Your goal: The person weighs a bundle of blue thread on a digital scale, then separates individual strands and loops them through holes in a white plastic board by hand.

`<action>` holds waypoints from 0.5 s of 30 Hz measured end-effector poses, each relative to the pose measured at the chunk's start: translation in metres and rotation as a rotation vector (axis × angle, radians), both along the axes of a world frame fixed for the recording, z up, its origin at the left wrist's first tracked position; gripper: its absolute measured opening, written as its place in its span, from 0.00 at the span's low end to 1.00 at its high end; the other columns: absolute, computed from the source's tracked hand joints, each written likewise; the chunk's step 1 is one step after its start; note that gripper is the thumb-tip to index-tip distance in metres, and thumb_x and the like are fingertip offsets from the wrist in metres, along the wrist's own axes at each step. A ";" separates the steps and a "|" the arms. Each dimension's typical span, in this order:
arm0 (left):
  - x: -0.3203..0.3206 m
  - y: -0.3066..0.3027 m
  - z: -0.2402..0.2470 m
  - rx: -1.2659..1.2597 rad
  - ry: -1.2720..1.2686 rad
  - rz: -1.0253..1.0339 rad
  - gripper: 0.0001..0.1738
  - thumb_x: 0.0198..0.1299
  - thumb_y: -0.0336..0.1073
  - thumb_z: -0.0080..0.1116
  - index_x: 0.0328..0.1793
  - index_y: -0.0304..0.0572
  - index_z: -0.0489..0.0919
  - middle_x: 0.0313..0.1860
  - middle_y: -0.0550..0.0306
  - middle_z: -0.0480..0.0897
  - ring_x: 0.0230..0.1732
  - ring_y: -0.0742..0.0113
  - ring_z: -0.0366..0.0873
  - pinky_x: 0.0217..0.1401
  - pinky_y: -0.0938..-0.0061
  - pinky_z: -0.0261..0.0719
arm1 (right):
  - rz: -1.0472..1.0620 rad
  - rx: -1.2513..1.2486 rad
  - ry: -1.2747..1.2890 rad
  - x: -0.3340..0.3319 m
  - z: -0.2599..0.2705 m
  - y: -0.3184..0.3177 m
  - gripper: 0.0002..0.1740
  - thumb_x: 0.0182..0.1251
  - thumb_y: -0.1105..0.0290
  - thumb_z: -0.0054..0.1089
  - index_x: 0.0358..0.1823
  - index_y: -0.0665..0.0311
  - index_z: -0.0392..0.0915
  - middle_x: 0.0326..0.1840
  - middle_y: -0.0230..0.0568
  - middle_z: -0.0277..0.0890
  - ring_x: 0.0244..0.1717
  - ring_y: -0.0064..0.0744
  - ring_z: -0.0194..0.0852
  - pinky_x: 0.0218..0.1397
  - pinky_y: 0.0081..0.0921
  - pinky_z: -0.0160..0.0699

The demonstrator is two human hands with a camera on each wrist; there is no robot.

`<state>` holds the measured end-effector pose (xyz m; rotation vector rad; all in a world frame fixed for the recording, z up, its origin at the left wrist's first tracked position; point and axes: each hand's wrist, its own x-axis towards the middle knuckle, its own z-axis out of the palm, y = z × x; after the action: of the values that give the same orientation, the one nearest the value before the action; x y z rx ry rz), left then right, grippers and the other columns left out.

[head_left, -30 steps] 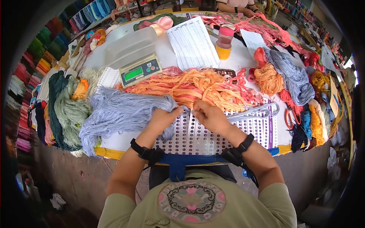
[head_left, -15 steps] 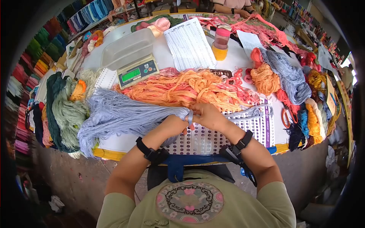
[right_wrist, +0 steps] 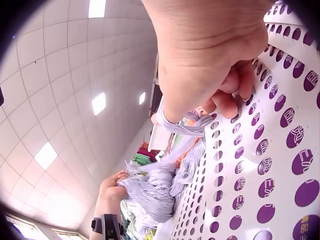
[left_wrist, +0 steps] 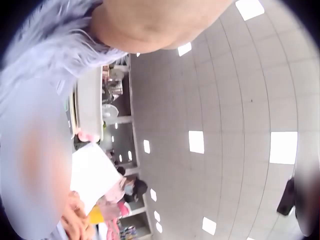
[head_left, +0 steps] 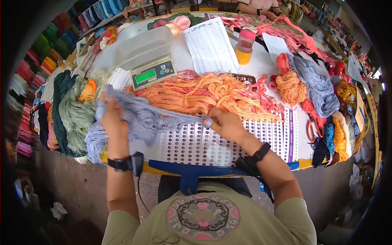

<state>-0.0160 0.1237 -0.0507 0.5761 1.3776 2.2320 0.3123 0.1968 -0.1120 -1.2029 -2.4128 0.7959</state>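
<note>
A pale blue-grey yarn skein (head_left: 141, 118) stretches between both hands. At its left part, my left hand (head_left: 112, 122), blurred in the head view, grips the bunch above the pile. Strands loop round the thumb of my right hand (head_left: 229, 125), whose other fingers are curled; the right wrist view shows the loop (right_wrist: 187, 127) close beside my right hand (right_wrist: 210, 60). Farther off there, my left hand (right_wrist: 112, 187) holds the skein (right_wrist: 155, 195). In the left wrist view, yarn (left_wrist: 50, 47) hangs by my left hand (left_wrist: 160, 20), whose fingertips are hidden.
Orange yarn (head_left: 208, 92) lies just beyond the hands, over a white sheet with purple dots (head_left: 196, 143). Behind are a scale (head_left: 153, 74), clear tray (head_left: 141, 47), printed paper (head_left: 210, 47) and jar (head_left: 244, 47). Red-handled scissors (head_left: 311, 130) lie right; green skeins (head_left: 73, 110) left.
My left hand has moved away from my right, far to the left and up, drawing the yarn with it. The right hand stays near the middle, strands round its thumb.
</note>
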 end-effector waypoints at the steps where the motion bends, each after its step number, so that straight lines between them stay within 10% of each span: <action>1: 0.023 0.001 -0.008 -0.051 -0.017 -0.100 0.20 0.66 0.34 0.57 0.64 0.54 0.75 0.35 0.70 0.78 0.26 0.83 0.66 0.25 0.86 0.65 | -0.020 -0.015 0.016 -0.001 0.001 -0.001 0.28 0.64 0.39 0.54 0.45 0.58 0.74 0.30 0.42 0.82 0.36 0.46 0.82 0.41 0.39 0.78; 7: 0.127 0.024 -0.043 -0.954 0.866 -0.916 0.27 0.64 0.60 0.54 0.51 0.47 0.84 0.34 0.52 0.85 0.36 0.65 0.81 0.37 0.72 0.76 | -0.054 -0.028 0.066 -0.002 0.017 -0.010 0.20 0.63 0.50 0.60 0.43 0.59 0.72 0.30 0.43 0.81 0.34 0.48 0.82 0.38 0.40 0.78; 11: 0.129 0.031 -0.034 -1.114 1.002 -0.956 0.37 0.55 0.67 0.60 0.49 0.36 0.83 0.45 0.32 0.83 0.52 0.39 0.80 0.55 0.59 0.77 | -0.055 0.119 0.100 0.004 -0.010 -0.002 0.12 0.57 0.70 0.57 0.43 0.58 0.71 0.28 0.45 0.80 0.32 0.52 0.80 0.36 0.45 0.76; 15: 0.106 0.024 -0.058 -0.925 1.136 -0.814 0.37 0.55 0.66 0.60 0.52 0.36 0.82 0.48 0.32 0.82 0.53 0.39 0.79 0.56 0.59 0.76 | -0.067 0.110 0.170 -0.001 -0.018 0.001 0.08 0.61 0.69 0.60 0.39 0.57 0.72 0.27 0.42 0.78 0.29 0.45 0.80 0.34 0.38 0.75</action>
<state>0.0901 0.1476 -0.1082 1.7054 1.8927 0.4021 0.3111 0.1979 -0.1303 -1.1210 -2.2366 0.7055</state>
